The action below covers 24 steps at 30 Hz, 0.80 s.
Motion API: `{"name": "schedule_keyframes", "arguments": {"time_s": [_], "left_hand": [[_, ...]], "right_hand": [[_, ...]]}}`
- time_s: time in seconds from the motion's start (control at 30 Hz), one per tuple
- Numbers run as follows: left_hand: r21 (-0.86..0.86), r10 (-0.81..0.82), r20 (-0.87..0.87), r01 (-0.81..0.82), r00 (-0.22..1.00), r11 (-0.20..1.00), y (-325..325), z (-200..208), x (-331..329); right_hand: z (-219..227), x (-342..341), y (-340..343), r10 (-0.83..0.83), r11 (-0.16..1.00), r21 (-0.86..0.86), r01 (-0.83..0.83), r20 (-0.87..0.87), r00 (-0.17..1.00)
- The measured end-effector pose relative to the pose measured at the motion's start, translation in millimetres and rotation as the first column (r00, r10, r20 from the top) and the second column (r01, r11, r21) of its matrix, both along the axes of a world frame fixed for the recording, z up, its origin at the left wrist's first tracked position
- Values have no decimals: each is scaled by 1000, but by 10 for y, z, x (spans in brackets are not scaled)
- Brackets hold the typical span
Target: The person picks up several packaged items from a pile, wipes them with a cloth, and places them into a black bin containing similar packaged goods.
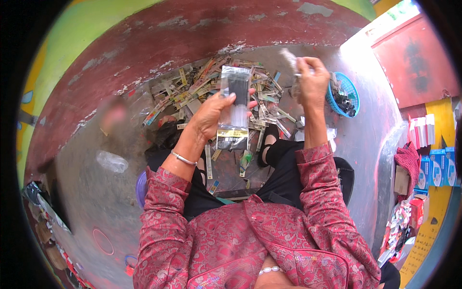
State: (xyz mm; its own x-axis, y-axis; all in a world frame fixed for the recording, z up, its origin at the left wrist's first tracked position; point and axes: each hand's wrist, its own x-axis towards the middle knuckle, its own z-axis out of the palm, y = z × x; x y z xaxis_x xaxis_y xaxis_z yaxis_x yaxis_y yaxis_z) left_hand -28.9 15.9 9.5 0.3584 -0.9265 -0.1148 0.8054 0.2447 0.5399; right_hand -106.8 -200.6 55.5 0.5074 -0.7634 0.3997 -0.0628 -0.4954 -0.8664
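Observation:
In front of me, above the floor, my left hand (210, 115) is wrapped round a clear flat packet (238, 113). Thin dark strips fill its upper part and pale ones its lower part, and a black and gold label closes the bottom. My thumb lies across its front. Raised to the right and apart from the packet, my right hand (313, 77) has its fingers pinched on a blurred whitish thing (289, 59); its kind cannot be made out. Beneath both hands, between my feet, spreads a pile of long narrow packets (197, 82).
A blue plastic basket (356, 91) with dark items stands right of the pile. Crumpled clear plastic (112, 162) lies on the floor at left. Blue boxes (437, 167) and a red checked cloth (406, 161) are along the right wall. A red-and-green wall (159, 33) curves behind the pile.

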Motion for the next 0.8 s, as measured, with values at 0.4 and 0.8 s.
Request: {"name": "schedule_keyframes", "arguments": {"time_s": [0.4,0.8], "left_hand": [[75,138,-205,-125,969,989,20,-321,235],[-7,212,-157,-216,965,976,58,-109,269]], "right_hand": [[-180,72,1049,424,558,-463,-689,-554,716],[-215,11,381,519,814,470,-341,-326,790]]}}
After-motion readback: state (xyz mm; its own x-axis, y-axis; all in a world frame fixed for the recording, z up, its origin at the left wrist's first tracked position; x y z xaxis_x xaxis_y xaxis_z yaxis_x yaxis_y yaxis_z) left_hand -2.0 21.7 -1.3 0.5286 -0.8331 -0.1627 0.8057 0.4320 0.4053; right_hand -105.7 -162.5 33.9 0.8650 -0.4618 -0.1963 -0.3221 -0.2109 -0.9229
